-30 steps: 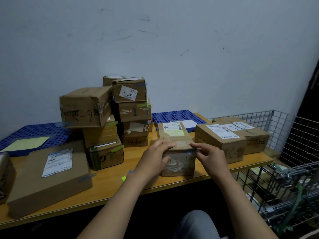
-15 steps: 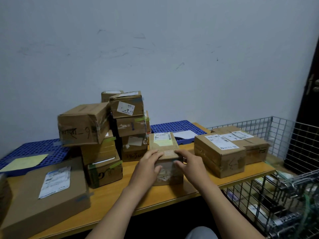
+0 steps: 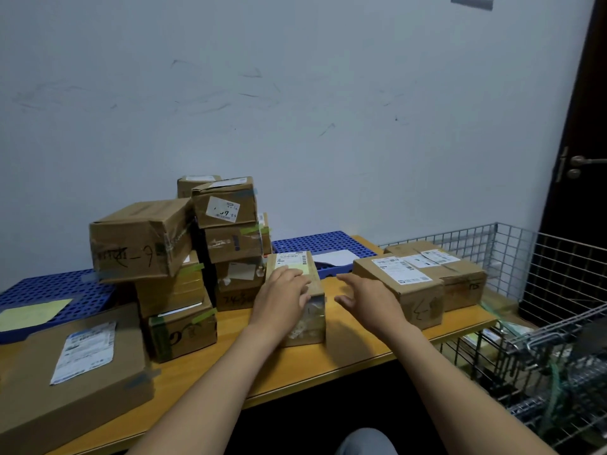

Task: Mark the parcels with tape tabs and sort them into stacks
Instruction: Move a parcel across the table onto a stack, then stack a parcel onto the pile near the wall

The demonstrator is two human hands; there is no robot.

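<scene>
- Where the wooden table [image 3: 312, 366] runs out toward 8 o'clock, a flat parcel [image 3: 39, 405] with a white label is laid. A blue perforated tray [image 3: 49, 287] carrying a yellow sheet is seen behind it at 9 o'clock.
- At 10 o'clock two stacks are set side by side. The left stack [image 3: 177, 300] is topped by a tilted box [image 3: 138, 241], and green tape tabs [image 3: 204, 315] are stuck to its lower boxes. The right stack [image 3: 233, 244] is built higher.
- At the centre a small parcel [image 3: 310, 323] is stood on the table, just beside the right stack. It is covered from above by the left hand [image 3: 282, 297], whose fingers are laid loosely across its top and pale label; the thumb cannot be made out.
- At 3 o'clock of that parcel the right hand [image 3: 371, 297] is held apart from it, fingers spread, with nothing in it.
- At 2 o'clock two labelled parcels [image 3: 404, 284] are set touching, and a wire basket [image 3: 512, 251] is seen past the table's end.
</scene>
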